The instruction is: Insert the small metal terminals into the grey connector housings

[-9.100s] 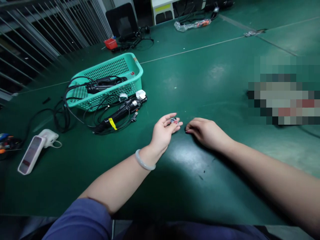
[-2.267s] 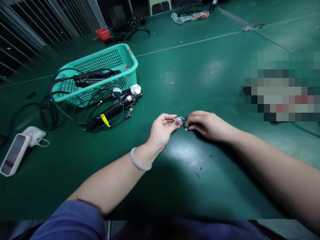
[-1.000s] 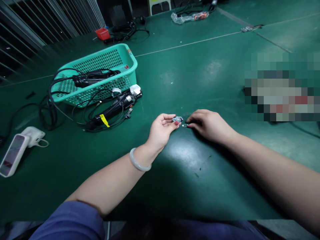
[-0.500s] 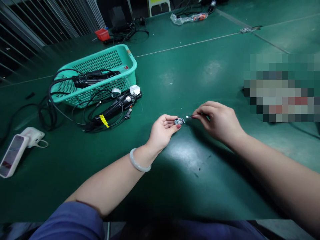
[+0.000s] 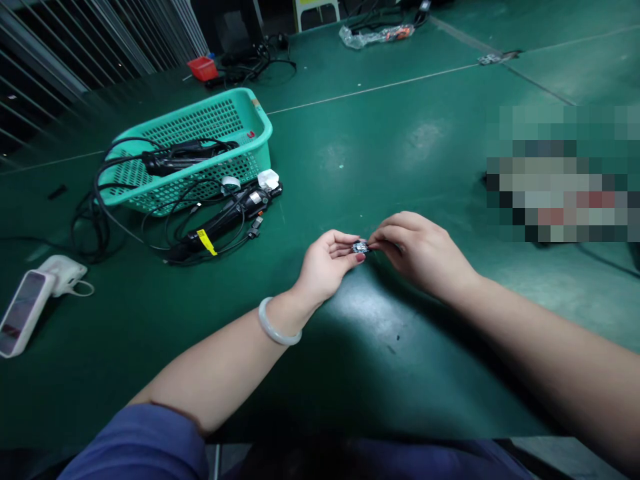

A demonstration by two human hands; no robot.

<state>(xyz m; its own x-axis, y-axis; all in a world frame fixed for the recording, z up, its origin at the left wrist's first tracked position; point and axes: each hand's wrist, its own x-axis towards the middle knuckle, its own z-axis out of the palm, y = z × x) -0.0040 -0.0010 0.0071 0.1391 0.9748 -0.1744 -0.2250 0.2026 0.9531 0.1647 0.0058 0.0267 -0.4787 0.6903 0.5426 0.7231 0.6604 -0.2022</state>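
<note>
My left hand [image 5: 324,268] pinches a small circuit board [image 5: 360,247] between thumb and fingers, a little above the green table. The board looks pale and dark with fine parts too small to make out. From the right, my right hand [image 5: 425,248] reaches to the board's right edge, thumb and fingertips pressed together. A small thin pale strip was in that pinch a moment earlier; now the fingers and the board mostly hide it. Whether strip and board touch, I cannot tell.
A mint-green basket [image 5: 260,145] holding a black cabled device stands at the left. In front lies another black device [image 5: 220,223] with a yellow tag. A white phone-like device [image 5: 24,313] sits far left. A blurred-out object [image 5: 560,193] is at the right.
My right hand has moved left and slightly down, bringing its fingertips to the board's right edge. The strip is now mostly hidden. My left hand stays nearly in place, holding the board.
</note>
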